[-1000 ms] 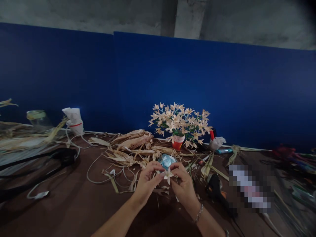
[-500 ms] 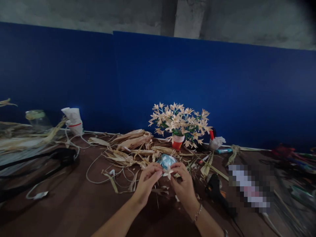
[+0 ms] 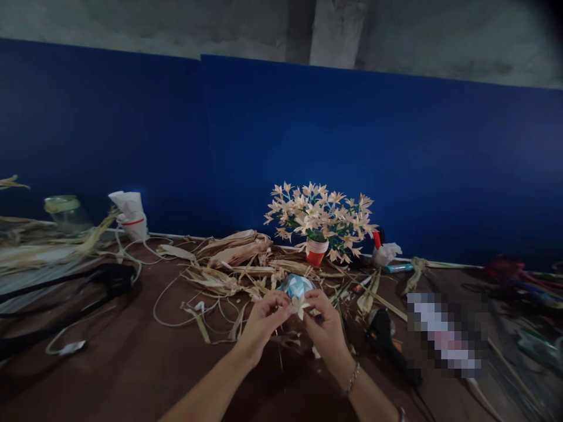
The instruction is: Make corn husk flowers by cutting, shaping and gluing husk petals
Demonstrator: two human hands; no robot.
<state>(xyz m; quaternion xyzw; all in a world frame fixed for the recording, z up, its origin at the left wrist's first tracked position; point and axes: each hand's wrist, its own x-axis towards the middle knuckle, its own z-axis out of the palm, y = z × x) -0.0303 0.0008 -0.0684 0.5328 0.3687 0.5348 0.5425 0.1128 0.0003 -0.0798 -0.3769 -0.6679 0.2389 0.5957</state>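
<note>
Between the fingertips of both hands is a small pale husk flower (image 3: 299,306) with pointed petals. My left hand (image 3: 266,325) pinches it from the left, thumb and index finger at the petals. From the other side, my right hand (image 3: 326,322) has its thumb and fingers closed at the petals. Just behind the fingers sits a light blue and white item (image 3: 297,285), partly covered, whose kind I cannot make out. A thin wire-like line (image 3: 280,351) shows on the table below the hands.
A potted plant of similar husk flowers (image 3: 316,214) stands behind, in a red and white pot (image 3: 316,252). Dried corn husks (image 3: 240,249) lie left of it. A black glue gun (image 3: 385,337) rests at right, a white cable (image 3: 160,319) and black straps (image 3: 116,278) at left.
The flower has turned slightly between my fingers. My left thumb has shifted a little to the right across its petals; my right hand has hardly moved.
</note>
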